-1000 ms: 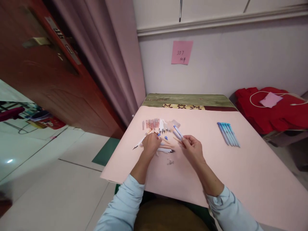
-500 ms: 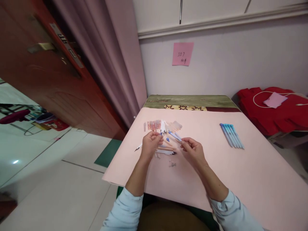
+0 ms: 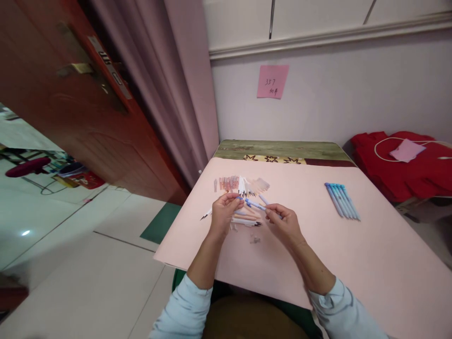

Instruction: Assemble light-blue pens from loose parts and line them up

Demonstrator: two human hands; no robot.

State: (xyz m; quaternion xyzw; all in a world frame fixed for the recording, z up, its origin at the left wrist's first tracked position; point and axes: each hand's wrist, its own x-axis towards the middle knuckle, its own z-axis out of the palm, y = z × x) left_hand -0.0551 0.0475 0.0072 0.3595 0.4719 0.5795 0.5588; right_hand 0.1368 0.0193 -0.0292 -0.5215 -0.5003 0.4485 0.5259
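Over a pink sheet (image 3: 318, 254) on the table, my two hands meet above a scatter of pen parts (image 3: 243, 186). A light blue pen barrel (image 3: 257, 205) is pinched in my right hand (image 3: 284, 222), its tip pointing left. My left hand (image 3: 224, 213) is closed on a small blue piece at that tip; I cannot make out what it is. White refills with black tips (image 3: 247, 221) lie just under my hands. A tiny clear piece (image 3: 254, 240) rests nearer to me.
A neat row of several assembled blue pens (image 3: 342, 200) lies to the right on the sheet. Red cloth with a white cord (image 3: 402, 162) is piled beyond the table's right side. A dark red door and curtain stand at the left, with the wall behind.
My left hand has lifted from the parts on the sheet and come to the pen's tip. The pen in my right hand has tilted down toward horizontal.
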